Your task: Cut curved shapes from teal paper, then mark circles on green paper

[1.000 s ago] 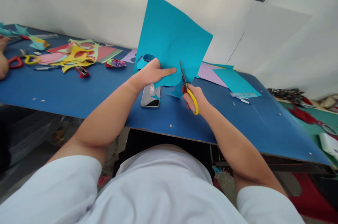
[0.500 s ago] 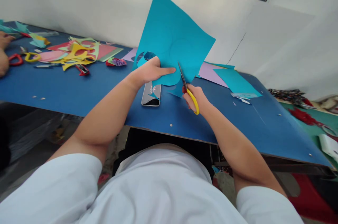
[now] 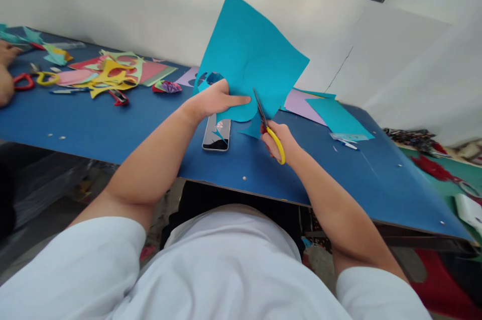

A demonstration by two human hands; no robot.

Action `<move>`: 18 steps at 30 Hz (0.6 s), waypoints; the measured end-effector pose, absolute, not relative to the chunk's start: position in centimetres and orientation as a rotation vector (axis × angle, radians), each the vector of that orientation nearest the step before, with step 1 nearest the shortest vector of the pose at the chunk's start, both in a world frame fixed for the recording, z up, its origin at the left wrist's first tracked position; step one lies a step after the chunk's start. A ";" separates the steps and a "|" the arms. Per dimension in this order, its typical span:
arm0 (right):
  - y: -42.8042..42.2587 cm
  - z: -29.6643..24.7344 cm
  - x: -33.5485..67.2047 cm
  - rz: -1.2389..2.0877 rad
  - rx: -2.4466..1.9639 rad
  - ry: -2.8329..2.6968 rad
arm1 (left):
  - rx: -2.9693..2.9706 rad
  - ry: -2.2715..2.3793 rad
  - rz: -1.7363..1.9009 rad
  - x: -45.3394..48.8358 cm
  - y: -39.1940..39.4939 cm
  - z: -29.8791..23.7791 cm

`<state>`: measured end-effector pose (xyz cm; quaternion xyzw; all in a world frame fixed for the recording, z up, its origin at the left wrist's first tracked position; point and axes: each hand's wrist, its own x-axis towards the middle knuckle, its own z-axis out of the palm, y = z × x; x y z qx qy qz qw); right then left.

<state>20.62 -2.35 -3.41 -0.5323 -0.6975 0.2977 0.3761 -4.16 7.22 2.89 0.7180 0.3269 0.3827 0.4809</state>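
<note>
A large sheet of teal paper (image 3: 241,33) is held up by my left hand (image 3: 218,99), thumb on its near face and the fingers hidden behind. Faint curved outlines show on the sheet, and its lower edge is cut in a rounded shape. My right hand (image 3: 282,139) grips scissors (image 3: 277,145) with yellow and red handles. Their dark blades lie along the paper at its lower right, beside the rounded edge. A pointed flap of teal paper (image 3: 251,127) hangs left of the blades. Below my left hand a smartphone (image 3: 216,135) lies on the blue table (image 3: 150,129).
Yellow, pink and green paper scraps (image 3: 113,76) lie at the back left, with a red box cutter (image 3: 119,97) and other scissors (image 3: 45,78). Another person's hand (image 3: 5,74) rests at the far left. Stacked coloured sheets (image 3: 324,114) and a pen (image 3: 349,144) lie right.
The teal sheet's upper part has tilted slightly down and to the right. Both hands keep nearly the same place and grip. The other person's hand has shifted a little.
</note>
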 end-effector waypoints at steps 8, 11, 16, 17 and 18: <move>-2.5 -3.3 20.5 0.767 -1.370 -1.780 | 1.797 0.887 1.083 -4.1 6.6 2.6; -2.5 -3.3 20.6 0.775 -1.376 -1.785 | 1.813 0.892 1.053 -4.2 6.6 2.8; -2.6 -3.1 20.6 0.794 -1.382 -1.779 | 1.805 0.883 1.038 -4.4 6.7 2.8; -2.6 -3.1 20.7 0.798 -1.377 -1.781 | 1.800 0.887 1.033 -4.4 6.8 2.7; -2.6 -3.1 20.7 0.802 -1.373 -1.785 | 1.793 0.896 1.029 -4.4 6.8 2.7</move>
